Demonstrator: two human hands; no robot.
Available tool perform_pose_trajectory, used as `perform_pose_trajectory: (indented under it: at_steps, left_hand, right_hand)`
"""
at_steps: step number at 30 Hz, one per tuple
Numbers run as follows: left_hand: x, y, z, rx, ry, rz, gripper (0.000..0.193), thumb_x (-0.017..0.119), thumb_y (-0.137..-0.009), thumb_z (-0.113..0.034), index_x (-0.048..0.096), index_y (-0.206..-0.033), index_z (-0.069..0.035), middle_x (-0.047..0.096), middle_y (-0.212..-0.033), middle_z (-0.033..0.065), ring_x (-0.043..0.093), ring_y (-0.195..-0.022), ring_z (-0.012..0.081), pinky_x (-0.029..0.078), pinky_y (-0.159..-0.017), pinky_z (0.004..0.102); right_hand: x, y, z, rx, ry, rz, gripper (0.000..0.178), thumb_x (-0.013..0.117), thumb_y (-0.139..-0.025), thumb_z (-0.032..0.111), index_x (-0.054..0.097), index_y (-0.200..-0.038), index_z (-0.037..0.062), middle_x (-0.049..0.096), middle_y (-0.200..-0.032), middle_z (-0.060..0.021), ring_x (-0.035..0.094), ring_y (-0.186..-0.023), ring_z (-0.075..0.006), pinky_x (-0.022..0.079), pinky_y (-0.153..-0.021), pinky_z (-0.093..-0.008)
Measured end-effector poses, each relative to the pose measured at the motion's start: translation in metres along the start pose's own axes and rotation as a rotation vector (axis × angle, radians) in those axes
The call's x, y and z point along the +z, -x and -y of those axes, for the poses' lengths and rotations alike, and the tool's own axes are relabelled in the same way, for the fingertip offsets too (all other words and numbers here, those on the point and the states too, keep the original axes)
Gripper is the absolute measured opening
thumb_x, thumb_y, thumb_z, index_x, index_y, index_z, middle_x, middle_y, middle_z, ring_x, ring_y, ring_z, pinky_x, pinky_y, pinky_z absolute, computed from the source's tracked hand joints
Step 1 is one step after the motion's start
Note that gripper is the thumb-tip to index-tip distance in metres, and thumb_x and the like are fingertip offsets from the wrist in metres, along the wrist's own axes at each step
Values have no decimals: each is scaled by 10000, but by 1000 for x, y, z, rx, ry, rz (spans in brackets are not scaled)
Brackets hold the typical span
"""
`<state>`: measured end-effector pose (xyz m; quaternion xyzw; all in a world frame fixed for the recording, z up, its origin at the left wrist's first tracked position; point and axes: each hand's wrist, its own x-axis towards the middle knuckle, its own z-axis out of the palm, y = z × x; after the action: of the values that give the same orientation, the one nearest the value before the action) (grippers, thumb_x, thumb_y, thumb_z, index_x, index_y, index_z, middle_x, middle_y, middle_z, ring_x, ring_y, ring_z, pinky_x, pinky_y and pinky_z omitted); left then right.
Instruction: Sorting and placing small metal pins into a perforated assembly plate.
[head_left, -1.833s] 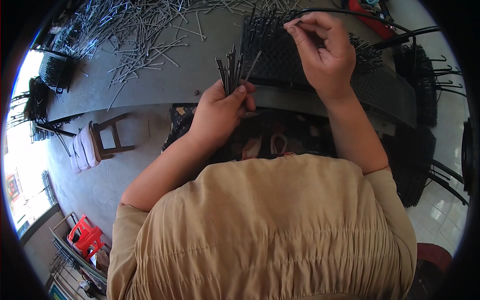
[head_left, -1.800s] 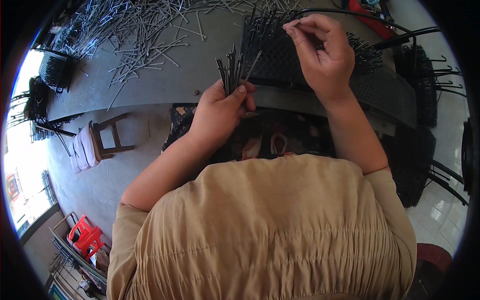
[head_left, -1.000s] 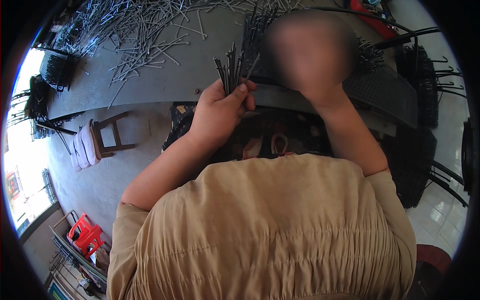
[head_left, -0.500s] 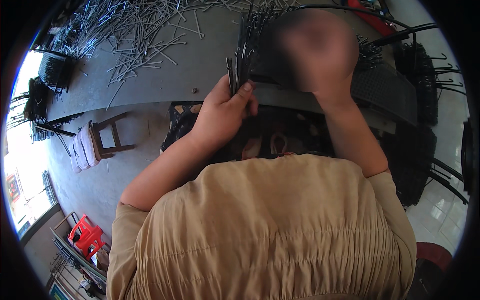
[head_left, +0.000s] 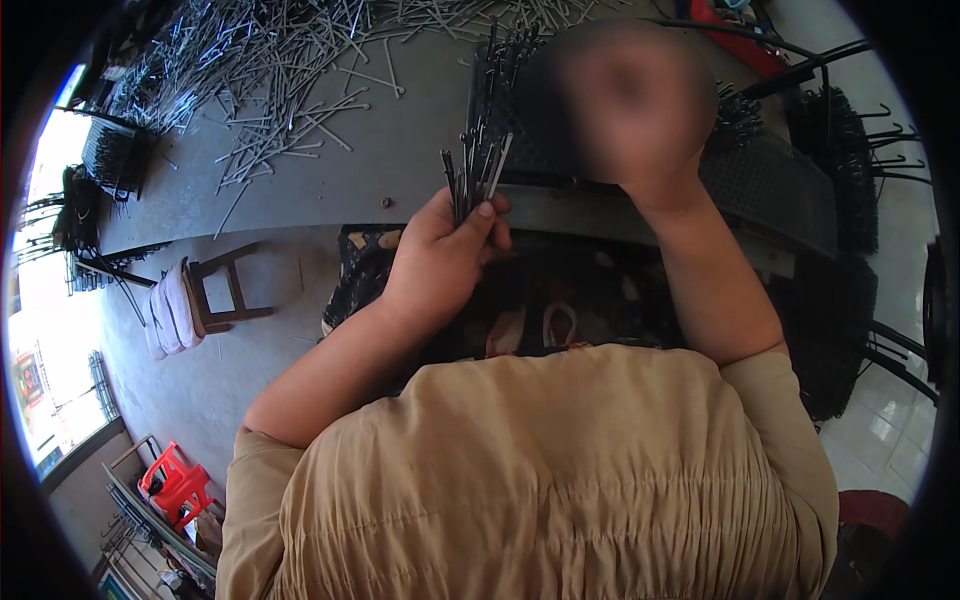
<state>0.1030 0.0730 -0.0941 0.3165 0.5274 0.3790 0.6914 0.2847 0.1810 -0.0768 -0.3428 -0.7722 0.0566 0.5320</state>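
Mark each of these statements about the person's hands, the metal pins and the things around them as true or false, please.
1. The left hand holds a bunch of thin metal pins upright. True.
2. The right hand is sharp and clearly shows one pin between its fingers. False: it is blurred, so what it holds cannot be told.
3. Many loose metal pins lie scattered on the grey table. True.
4. A black perforated panel lies in front of the person, under the right hand. True.
5. The wooden stool stands on top of the table. False: it stands on the floor, to the left of the person.
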Motion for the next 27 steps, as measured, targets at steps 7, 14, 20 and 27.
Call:
perform_pose_trajectory:
  at_steps: [7,14,20,27]
  left_hand:
    - [5,3,2,-20,-72,-33,117,484,-980,-142,563,-995,-57,568,-733,-13,454,-593,54,370,-514,205]
    - [4,3,4,-36,4,-22,126,490,-979,-153,573,-1007,-63,567,-738,-17,447,-584,45,349,-492,191]
    - [6,1,4,-54,47,-6,136,494,-982,-166,585,-1006,-68,557,-737,-24,419,-571,27,326,-478,176]
    - [5,2,8,145,56,21,148,513,-982,-173,624,-1015,-81,566,-755,-46,428,-599,16,347,-528,174]
  right_hand:
    - [-3,-3,2,-4,112,90,204,723,-770,-3,602,-930,34,674,-866,-46,659,-807,-176,517,-751,-272]
    - [-11,-7,7,-175,231,153,128,741,-718,36,677,-822,76,685,-883,-17,607,-854,-221,457,-787,-305]
    - [-13,-11,16,-227,368,176,189,738,-711,41,699,-890,91,681,-876,-27,606,-873,-238,457,-800,-318]
    - [-19,25,43,720,-460,497,80,685,-832,24,657,-893,-18,682,-842,-51,599,-686,-52,478,-613,-189]
